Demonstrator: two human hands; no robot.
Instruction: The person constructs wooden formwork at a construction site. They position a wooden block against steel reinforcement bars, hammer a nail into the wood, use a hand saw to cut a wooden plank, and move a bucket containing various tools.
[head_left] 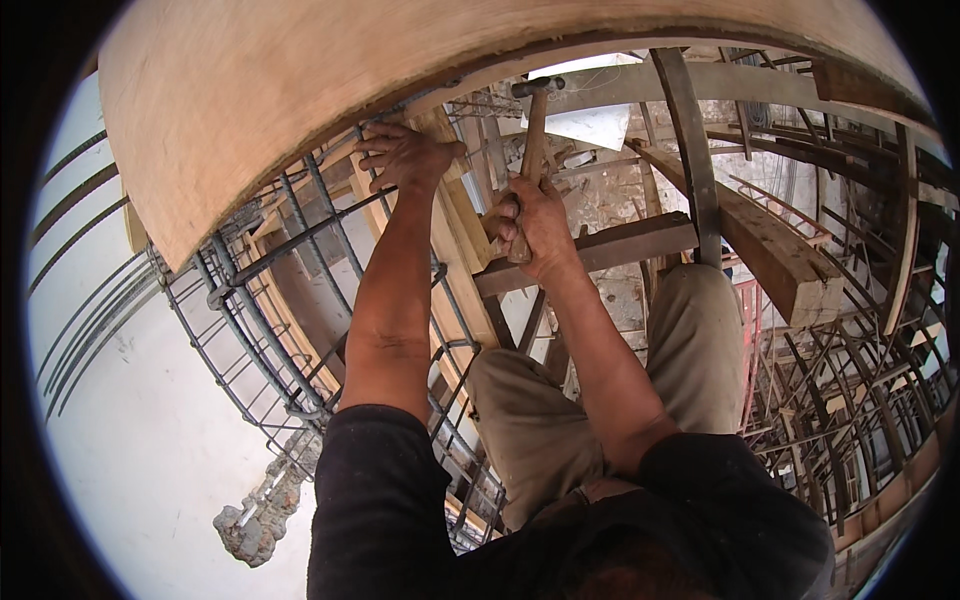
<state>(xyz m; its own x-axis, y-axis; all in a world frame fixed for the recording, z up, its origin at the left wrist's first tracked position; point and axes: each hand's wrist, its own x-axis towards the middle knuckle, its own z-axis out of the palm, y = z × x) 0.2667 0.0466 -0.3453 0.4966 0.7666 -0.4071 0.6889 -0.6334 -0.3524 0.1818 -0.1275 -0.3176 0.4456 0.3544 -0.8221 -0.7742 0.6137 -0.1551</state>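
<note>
In my right hand [541, 222] is a claw or ball-type hammer, its exact head shape unclear; the hammer [536, 135] stands nearly upright, wooden handle gripped near its lower end and dark metal head up. My left hand [408, 158] lies with fingers apart at the top of a pale wooden formwork board [455, 225], beside the steel bars and just under the plywood edge. Whether its fingertips press on wood or steel I cannot tell. A large curved-looking plywood sheet [300, 75] spans the view ahead of both hands.
A rebar cage [240, 285] runs along my left, over a white surface with a broken masonry lump [255, 515]. To the right, a short dark beam [615, 245], an upright post [690, 150] and a thick timber [775, 250] stand above a cluttered lower level with scaffold poles.
</note>
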